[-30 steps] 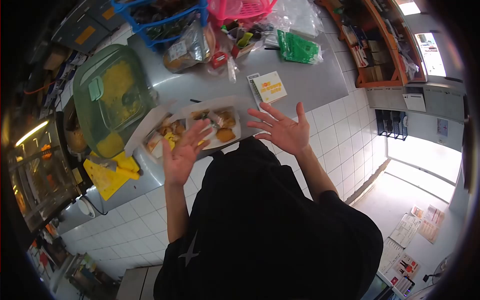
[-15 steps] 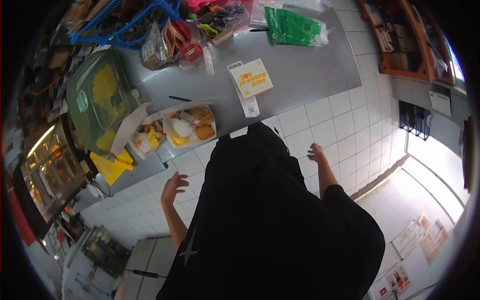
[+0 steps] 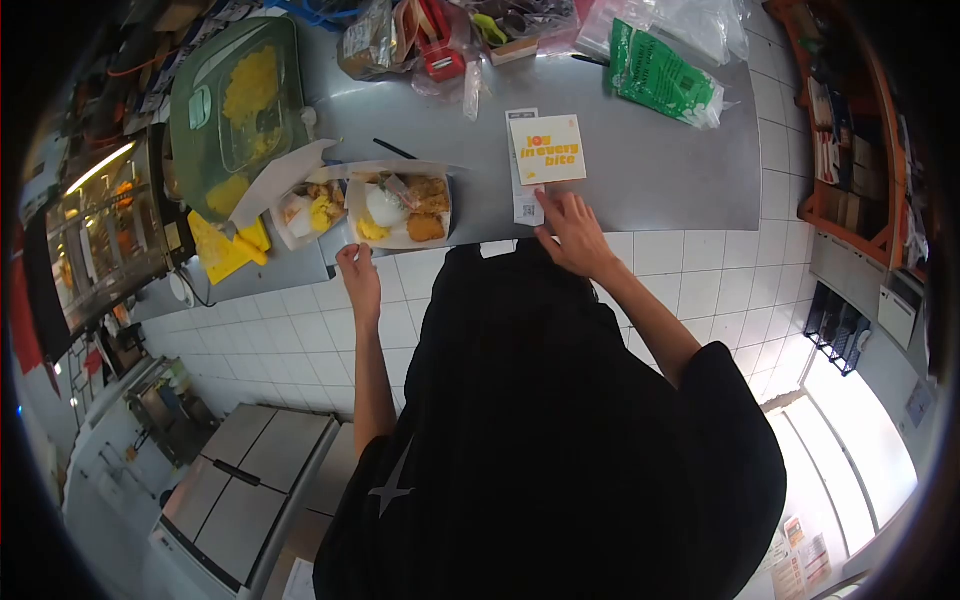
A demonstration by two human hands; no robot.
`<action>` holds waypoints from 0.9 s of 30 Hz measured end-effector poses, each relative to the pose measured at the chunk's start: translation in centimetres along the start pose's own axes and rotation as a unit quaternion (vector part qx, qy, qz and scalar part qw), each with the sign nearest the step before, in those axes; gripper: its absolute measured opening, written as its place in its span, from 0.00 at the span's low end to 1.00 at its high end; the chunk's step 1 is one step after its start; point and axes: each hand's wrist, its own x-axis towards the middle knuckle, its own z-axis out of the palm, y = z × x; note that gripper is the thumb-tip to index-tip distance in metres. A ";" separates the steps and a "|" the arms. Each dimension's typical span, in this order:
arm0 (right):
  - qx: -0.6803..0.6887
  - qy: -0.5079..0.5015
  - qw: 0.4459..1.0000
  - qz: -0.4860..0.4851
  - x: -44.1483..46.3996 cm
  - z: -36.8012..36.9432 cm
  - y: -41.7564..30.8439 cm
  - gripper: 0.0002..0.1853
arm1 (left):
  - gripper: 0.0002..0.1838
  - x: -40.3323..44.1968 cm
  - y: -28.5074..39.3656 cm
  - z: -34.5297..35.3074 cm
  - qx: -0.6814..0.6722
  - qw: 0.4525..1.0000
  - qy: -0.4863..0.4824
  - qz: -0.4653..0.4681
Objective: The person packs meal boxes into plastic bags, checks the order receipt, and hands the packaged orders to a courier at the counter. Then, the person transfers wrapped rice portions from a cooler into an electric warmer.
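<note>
Right hand (image 3: 576, 235) at the paper slip (image 3: 528, 209)!
Its grip is spread, just below the printed card (image 3: 548, 150) on the worktop (image 3: 680, 180); left hand (image 3: 360, 278) near the food box (image 3: 398, 243), grip unclear.

"What's on my feed's far left?"
"I see a green tub (image 3: 185, 150) with yellow food (image 3: 250, 85) inside, and a yellow cloth (image 3: 220, 250) near it on the counter (image 3: 680, 190)."
"And along the back?"
"I have a blue basket (image 3: 322, 14), a red item (image 3: 437, 50) among plastic bags, and a green packet (image 3: 660, 80) with clear plastic (image 3: 700, 28) beside it."
"Beyond the counter?"
"An orange shelf (image 3: 868, 130) on my right, a black rack (image 3: 832, 328) on the wall, and grey doors (image 3: 240, 490) with a black handle (image 3: 237, 472) at lower left."
</note>
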 end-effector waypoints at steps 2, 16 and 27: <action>-0.088 0.025 0.995 -0.031 -0.3 1.5 -0.1 0.33 | 0.22 0.6 -1.1 0.6 -0.051 0.998 0.000 0.023; -0.042 0.045 0.998 0.014 -0.1 -1.3 -2.0 0.29 | 0.21 0.7 -0.7 -1.1 -0.014 0.991 -0.053 0.122; 0.142 0.235 0.951 -0.144 14.2 -6.2 -9.9 0.21 | 0.19 5.2 8.7 -3.1 0.146 0.901 0.050 0.405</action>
